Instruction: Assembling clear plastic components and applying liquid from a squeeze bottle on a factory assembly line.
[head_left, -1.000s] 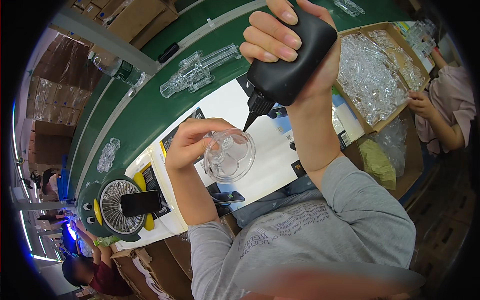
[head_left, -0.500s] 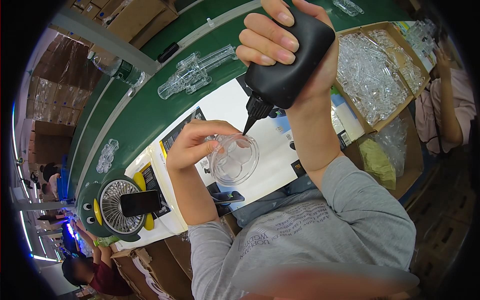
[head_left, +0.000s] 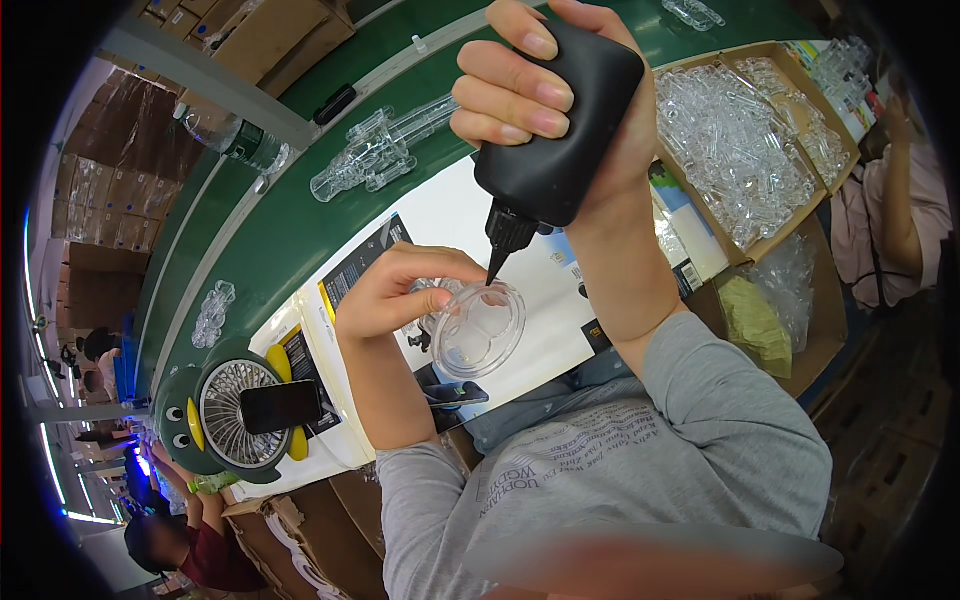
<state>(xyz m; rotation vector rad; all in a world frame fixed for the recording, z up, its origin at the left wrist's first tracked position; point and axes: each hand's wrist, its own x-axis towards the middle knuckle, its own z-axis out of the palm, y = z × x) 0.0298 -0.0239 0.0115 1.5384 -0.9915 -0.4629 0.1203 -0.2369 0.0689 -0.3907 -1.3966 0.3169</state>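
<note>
My right hand (head_left: 515,95) is wrapped round a black squeeze bottle (head_left: 575,125), tilted with its pointed nozzle down. The nozzle tip meets, or nearly meets, the upper rim of a clear plastic cup-shaped piece (head_left: 480,335). My left hand (head_left: 395,295) pinches that piece at its upper left side, thumb and forefinger by the rim. Rounded shapes show inside the clear piece. Whether any liquid leaves the nozzle is too small to make out. Beneath both hands lies a white printed sheet (head_left: 500,220).
A cardboard box (head_left: 790,228) of clear plastic parts stands at right. Clear assembled pieces (head_left: 375,155) lie on the green table (head_left: 260,235). At left are a penguin-shaped fan (head_left: 225,405) and a water bottle (head_left: 235,138). Other people (head_left: 890,215) sit nearby.
The black bottle and my right hand have shifted left and slightly down, with the nozzle now steeper. The clear piece has moved slightly right and down and turned in my left hand.
</note>
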